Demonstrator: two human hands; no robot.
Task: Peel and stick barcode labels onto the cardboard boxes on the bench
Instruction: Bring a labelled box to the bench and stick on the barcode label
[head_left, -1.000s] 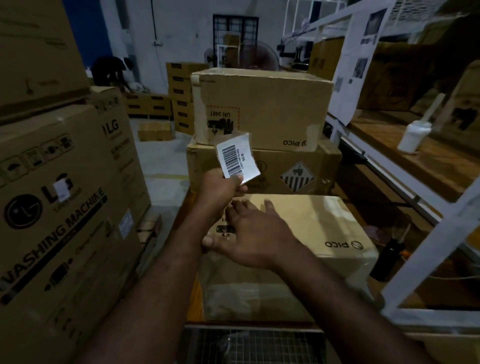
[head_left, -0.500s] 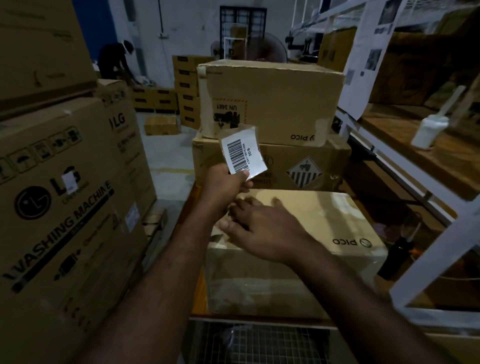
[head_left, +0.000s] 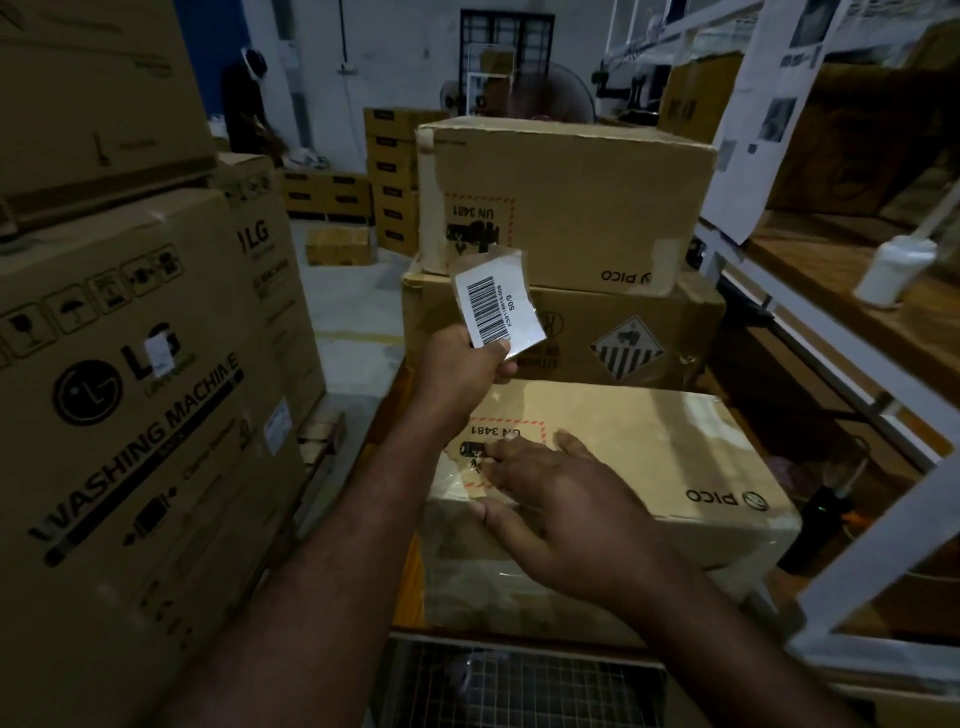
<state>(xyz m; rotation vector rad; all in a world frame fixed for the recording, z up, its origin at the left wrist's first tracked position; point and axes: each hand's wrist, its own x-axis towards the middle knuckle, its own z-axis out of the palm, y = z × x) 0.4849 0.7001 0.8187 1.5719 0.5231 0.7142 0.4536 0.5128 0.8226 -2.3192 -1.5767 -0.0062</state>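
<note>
1. Cardboard box (head_left: 675, 457) nearest the person: right hand (head_left: 561, 509) lies flat, fingers straight, by its top's left edge, likely steadying it.
2. Left hand (head_left: 460, 366) pinches the barcode label (head_left: 496, 304) by its lower corner, above the box's far-left corner, probably keeping it unstuck.

Shows a washing machine carton (head_left: 130, 415) at the left, printed with black lettering. Far right of that carton, has a white bottle (head_left: 891, 270) upright on a wooden shelf (head_left: 805, 270). Beyond the carton, has a barred window (head_left: 506, 41) and a person (head_left: 244, 104).
</note>
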